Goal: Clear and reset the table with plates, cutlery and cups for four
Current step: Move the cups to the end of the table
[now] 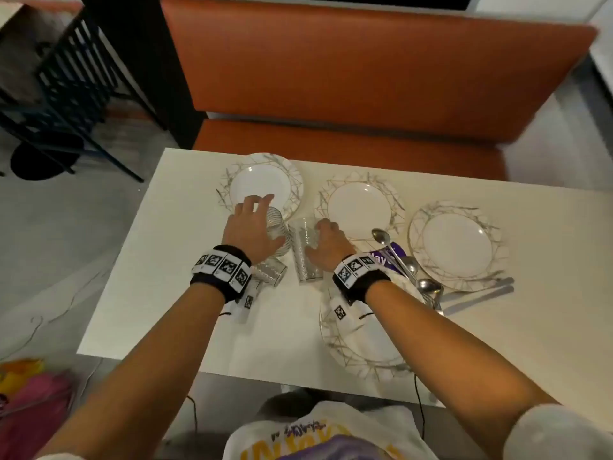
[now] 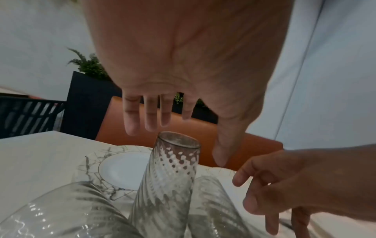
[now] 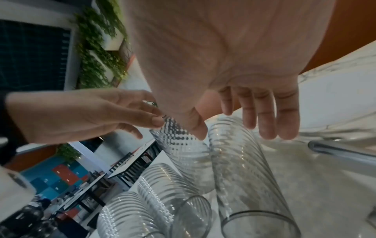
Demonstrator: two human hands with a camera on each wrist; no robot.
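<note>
Left hand: the left hand [image 1: 252, 227] hovers palm down over a cluster of glasses, fingers [image 2: 150, 116] straight and spread, holding nothing.
Right hand: the right hand [image 1: 326, 244] lies against the side of the tall dimpled glass [image 1: 305, 250]; its fingers [image 3: 266, 117] hang loosely extended and are not closed round anything, and whether they press on the glass cannot be told.
Glasses: the tall dimpled glass stands between the two hands; a ribbed glass [image 1: 277, 227] is just beside it under the left hand, and a third glass [image 1: 268, 272] stands near the left wrist. The wrist views show further ribbed glass packed close together.
Plates: four white plates with a marbled grey rim. The far-left plate [image 1: 262, 184] lies beyond the left fingertips; the middle plate [image 1: 360, 207] lies just beyond the right hand; the right plate [image 1: 457, 245] sits toward the table's right side; the near plate [image 1: 361, 346] lies under the right forearm.
Cutlery: several spoons [image 1: 411, 263] lie heaped between the near plate and the right plate, over a purple printed item [image 1: 391, 257]; flat metal handles [image 1: 481, 292] stick out beneath the right plate.
Table: a white table [image 1: 166, 277] carries all of this.
Seat: an orange bench [image 1: 365, 78] stands beyond the far edge.
</note>
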